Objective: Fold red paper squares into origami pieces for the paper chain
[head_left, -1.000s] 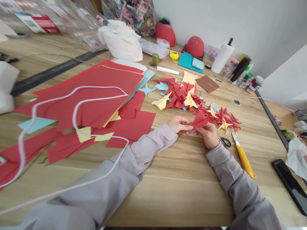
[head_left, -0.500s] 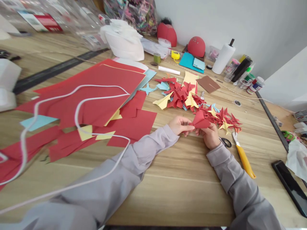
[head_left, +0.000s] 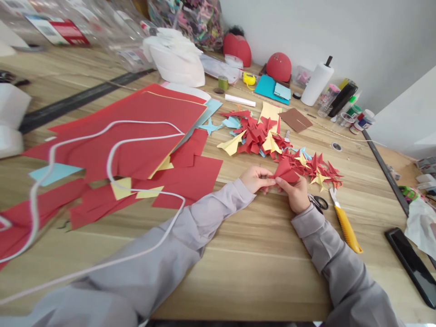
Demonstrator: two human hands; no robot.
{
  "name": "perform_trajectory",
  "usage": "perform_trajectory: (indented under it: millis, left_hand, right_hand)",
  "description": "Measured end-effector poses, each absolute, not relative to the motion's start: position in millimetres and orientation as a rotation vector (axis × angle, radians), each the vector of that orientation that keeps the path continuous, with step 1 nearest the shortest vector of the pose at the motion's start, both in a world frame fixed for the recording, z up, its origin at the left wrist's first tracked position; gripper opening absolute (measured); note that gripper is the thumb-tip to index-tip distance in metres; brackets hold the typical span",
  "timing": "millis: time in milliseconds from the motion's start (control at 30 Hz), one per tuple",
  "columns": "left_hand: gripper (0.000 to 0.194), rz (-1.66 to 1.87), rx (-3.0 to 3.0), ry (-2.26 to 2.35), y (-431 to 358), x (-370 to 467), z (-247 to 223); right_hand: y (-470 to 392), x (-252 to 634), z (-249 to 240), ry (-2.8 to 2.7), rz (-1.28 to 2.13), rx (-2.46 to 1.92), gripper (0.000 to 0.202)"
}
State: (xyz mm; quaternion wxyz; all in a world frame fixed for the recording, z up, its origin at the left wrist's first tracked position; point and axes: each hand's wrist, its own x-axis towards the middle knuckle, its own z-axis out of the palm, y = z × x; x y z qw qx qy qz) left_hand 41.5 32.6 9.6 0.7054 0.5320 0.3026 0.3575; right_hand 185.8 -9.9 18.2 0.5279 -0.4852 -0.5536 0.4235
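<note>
Between my two hands is a small folded piece of red paper (head_left: 285,170), held just above the table. My left hand (head_left: 256,179) pinches its left edge with thumb and fingertips. The right side is gripped by my right hand (head_left: 297,192), whose thumb now lies across the lower edge near the left fingertips. Right behind the hands spreads a heap of folded red paper pieces (head_left: 254,137) with some yellow and blue ones. More red folded stars (head_left: 315,164) lie just beyond my right hand.
Large red sheets (head_left: 136,131) with a white cable (head_left: 112,163) across them cover the left side. Scissors (head_left: 321,202), a yellow-handled utility knife (head_left: 347,227) and a black phone (head_left: 410,265) lie at right. A paper roll (head_left: 317,84) and bottles stand at the back.
My right thumb has come over the front of the red paper, toward the left fingertips. The left hand stays nearly in place, and other things lie as before.
</note>
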Motion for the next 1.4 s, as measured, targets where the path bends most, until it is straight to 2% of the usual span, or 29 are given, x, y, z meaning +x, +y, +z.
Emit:
perform_trajectory:
  millis: [467, 1200, 1400]
  left_hand:
    - [0.021, 0.761, 1.248, 0.662, 30.3, 41.1, 9.9]
    - [0.026, 0.766, 1.272, 0.685, 28.0, 41.6, 10.0]
    - [0.029, 0.8, 1.289, 0.729, 27.1, 43.7, 6.6]
  right_hand:
    - [-10.3, 186.4, 17.4, -1.276, 1.018, -1.214, 0.026]
    - [-3.3, 191.3, 4.5, -1.006, 1.17, -1.192, 0.048]
    - [-7.4, 190.5, 11.1, -1.229, 1.058, -1.233, 0.027]
